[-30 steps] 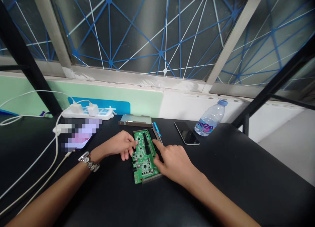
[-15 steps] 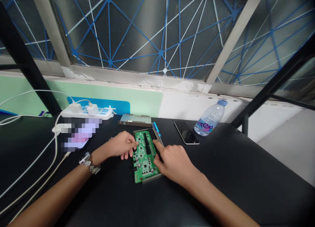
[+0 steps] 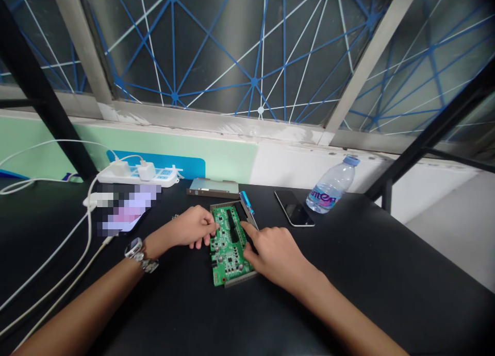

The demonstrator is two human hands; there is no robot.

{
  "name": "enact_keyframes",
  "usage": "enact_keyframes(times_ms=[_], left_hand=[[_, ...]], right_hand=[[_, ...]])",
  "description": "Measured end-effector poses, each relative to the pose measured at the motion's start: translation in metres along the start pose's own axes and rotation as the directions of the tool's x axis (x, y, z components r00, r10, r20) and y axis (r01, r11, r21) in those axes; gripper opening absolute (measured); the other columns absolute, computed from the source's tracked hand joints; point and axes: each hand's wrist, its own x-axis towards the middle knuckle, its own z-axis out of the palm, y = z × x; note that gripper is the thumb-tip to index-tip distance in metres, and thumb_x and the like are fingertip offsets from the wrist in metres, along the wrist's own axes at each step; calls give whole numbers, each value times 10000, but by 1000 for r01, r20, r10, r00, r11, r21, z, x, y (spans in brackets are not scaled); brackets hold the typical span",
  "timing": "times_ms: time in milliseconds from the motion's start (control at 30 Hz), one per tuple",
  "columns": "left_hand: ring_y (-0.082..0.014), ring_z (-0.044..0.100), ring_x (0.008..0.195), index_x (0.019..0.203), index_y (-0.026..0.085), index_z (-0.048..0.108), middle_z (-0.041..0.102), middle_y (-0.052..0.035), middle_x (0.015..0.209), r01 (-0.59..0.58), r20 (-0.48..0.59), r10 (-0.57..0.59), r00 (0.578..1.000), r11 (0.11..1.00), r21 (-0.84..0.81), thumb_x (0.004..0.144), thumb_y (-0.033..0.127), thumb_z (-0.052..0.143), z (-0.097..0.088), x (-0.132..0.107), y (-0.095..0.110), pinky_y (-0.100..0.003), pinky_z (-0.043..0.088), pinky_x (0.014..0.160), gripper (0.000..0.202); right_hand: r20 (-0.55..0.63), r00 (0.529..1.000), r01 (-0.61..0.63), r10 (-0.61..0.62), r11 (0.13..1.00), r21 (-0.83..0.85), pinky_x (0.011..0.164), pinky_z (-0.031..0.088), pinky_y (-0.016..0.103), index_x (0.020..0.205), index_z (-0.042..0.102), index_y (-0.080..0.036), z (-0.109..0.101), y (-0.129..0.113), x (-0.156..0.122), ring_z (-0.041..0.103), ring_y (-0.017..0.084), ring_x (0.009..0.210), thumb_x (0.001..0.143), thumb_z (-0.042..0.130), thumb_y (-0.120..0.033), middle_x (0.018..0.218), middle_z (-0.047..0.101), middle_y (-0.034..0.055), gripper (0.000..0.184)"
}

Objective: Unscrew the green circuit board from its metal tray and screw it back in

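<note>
A green circuit board [image 3: 228, 263] lies in a grey metal tray-like housing [image 3: 242, 280] on the black table, in the middle of the head view. At the board's left edge, my left hand [image 3: 195, 225] pinches with the thumb on top and its fingers curled partly out of sight. My right hand [image 3: 273, 250] grips the opposite side, index finger and thumb against the board's right edge, other fingers folded. Just beyond the housing is a blue pen-like object [image 3: 246, 202]. A flat metal cover [image 3: 213, 187] lies behind it.
A power strip [image 3: 166, 176] with white chargers and cables stands at the back left, near a pixelated lit phone [image 3: 133, 217]. To the right are a dark phone [image 3: 294, 208] and a water bottle [image 3: 331, 186]. Black slanted bars flank the table [image 3: 386, 273].
Both hands keep nearly the same places on the circuit board. The board seems to sit slightly differently in the housing, with more of the far rim showing. The view has shifted slightly.
</note>
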Motion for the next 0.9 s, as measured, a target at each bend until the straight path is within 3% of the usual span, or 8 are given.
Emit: enact_keyframes(times_ms=[400,533,633,700,800,900], left_hand=[[-126,570,403,717,153,637,680,-52,604,5,28,-6,1000,999,39,803,462,562,0,2,-2,-215,415,362,329],[-116,551,393,715,161,628,668,-41,598,9,-7,-8,1000,998,61,813,447,554,-1,2,-2,-202,382,358,312],[-121,555,416,708,166,615,657,-33,584,-46,-101,59,993,991,126,848,451,519,-5,2,-2,-208,373,390,332],[-130,573,470,709,170,613,640,-22,573,-124,-230,174,957,968,218,862,431,520,-7,3,-3,-220,387,451,317],[-142,574,542,781,183,631,614,-2,590,-182,-425,333,842,916,358,874,360,525,-10,4,-6,-238,388,517,227],[-157,603,658,868,188,641,652,-20,739,-226,-486,426,763,881,416,879,282,521,-11,8,-12,-261,444,612,153]], right_hand=[[-31,999,-41,42,999,15,528,121,329,1240,558,-218,3,4,2,658,221,558,818,449,-221,694,726,63,435],[-36,989,-144,146,988,55,528,139,317,1226,553,-192,-1,6,1,667,247,590,835,480,-355,716,726,79,430],[3,977,-215,215,975,60,527,167,310,1085,611,-170,-4,9,1,672,260,609,824,494,-420,724,724,99,380],[39,971,-238,236,969,68,529,187,307,976,628,-174,-5,9,2,674,254,623,822,496,-401,734,724,99,304],[69,966,-253,247,964,82,527,200,306,915,624,-178,-4,7,3,673,246,635,824,497,-374,733,718,91,251],[73,964,-261,255,962,85,522,191,305,918,619,-177,-2,5,3,666,239,625,819,501,-346,724,713,85,229]])
